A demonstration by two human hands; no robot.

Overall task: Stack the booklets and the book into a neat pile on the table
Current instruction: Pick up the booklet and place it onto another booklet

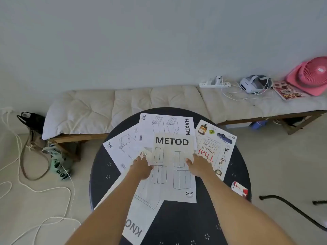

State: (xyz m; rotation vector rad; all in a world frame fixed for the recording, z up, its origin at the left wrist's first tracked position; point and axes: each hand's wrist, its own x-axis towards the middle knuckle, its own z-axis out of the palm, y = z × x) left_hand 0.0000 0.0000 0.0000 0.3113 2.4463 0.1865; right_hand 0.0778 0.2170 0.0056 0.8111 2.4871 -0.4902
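Note:
On a round dark table (194, 220) several white booklets lie fanned out. The METOD booklet (174, 174) lies on top in the middle. My left hand (141, 167) grips its left edge and my right hand (199, 166) grips its right edge. Behind it lies the MAXIMERA booklet (164, 123), to the left an unnamed booklet (122, 147), and toward me the KNOX booklet (139, 216), partly under my left arm. The Thai visual dictionary book (215, 138) lies at the right, partly under my right hand.
A small red and white packet (239, 189) sits at the table's right edge. Behind the table stands a cushioned bench (123, 105) with a power strip (215, 83), a headset (253, 84), a magazine (287, 90) and a pink fan (311, 75). Cords and bags (35, 138) lie on the floor at left.

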